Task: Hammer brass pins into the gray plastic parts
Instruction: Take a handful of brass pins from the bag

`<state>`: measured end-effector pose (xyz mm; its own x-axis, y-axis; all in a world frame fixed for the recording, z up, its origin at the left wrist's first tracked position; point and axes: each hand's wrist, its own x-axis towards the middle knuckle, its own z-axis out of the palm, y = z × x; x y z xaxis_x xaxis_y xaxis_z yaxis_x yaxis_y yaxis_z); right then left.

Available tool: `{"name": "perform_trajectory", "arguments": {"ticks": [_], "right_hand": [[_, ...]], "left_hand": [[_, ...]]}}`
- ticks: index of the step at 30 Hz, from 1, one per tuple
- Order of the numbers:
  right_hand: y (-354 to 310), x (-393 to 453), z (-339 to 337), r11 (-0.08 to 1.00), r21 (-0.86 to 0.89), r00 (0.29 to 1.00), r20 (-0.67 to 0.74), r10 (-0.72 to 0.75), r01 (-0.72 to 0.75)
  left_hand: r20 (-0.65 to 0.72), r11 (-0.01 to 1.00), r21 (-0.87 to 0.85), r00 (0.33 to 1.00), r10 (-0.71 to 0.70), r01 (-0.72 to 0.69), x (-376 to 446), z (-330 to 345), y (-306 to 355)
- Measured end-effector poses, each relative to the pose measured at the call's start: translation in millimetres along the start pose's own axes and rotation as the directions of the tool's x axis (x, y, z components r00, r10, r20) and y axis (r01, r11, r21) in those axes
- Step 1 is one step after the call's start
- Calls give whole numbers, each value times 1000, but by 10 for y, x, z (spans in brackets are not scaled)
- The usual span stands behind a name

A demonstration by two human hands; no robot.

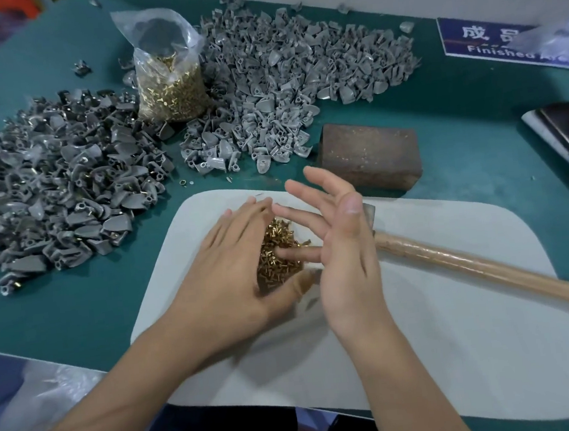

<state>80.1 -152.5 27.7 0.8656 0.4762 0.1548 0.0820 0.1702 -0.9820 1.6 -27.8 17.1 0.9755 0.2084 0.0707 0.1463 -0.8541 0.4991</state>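
Note:
A small heap of brass pins (277,248) lies on the white mat (443,356) in front of me. My left hand (233,271) rests flat on the heap's left side with its fingers straight. My right hand (340,244) stands on edge at the heap's right side, fingers spread, one finger lying across the pins. Neither hand grips anything. The hammer (469,264) lies on the mat to the right, its wooden handle running to the lower right and its head partly hidden behind my right hand. Gray plastic parts lie in a pile at the back (298,80) and a pile at the left (56,177).
A clear plastic bag of brass pins (170,81) stands between the two piles. A rusty brown metal block (370,154) sits just beyond the mat. A blue sign (488,41) is at the back right, and a dark shiny object (565,135) lies at the right edge of the green table (79,319).

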Motion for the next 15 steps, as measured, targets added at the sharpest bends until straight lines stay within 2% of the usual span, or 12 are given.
{"name": "perform_trajectory", "arguments": {"ticks": [3, 7, 10, 15], "right_hand": [[-20, -16, 20, 995, -10, 991, -94, -96, 96], [-63, 3, -66, 967, 22, 909, -347, -232, 255], [-84, 6, -82, 973, 15, 866, -459, -199, 232], [-101, 6, -64, 983, 15, 863, -482, -154, 184]], "left_hand": [[-1, 999, 31, 1000, -22, 22, 17, 26, 13], [24, 991, 136, 1000, 5, -8, 114, 111, 6], [28, 993, 108, 998, 51, -54, 234, 127, -25], [45, 985, 36, 985, 166, -168, 367, 131, -40]]}}
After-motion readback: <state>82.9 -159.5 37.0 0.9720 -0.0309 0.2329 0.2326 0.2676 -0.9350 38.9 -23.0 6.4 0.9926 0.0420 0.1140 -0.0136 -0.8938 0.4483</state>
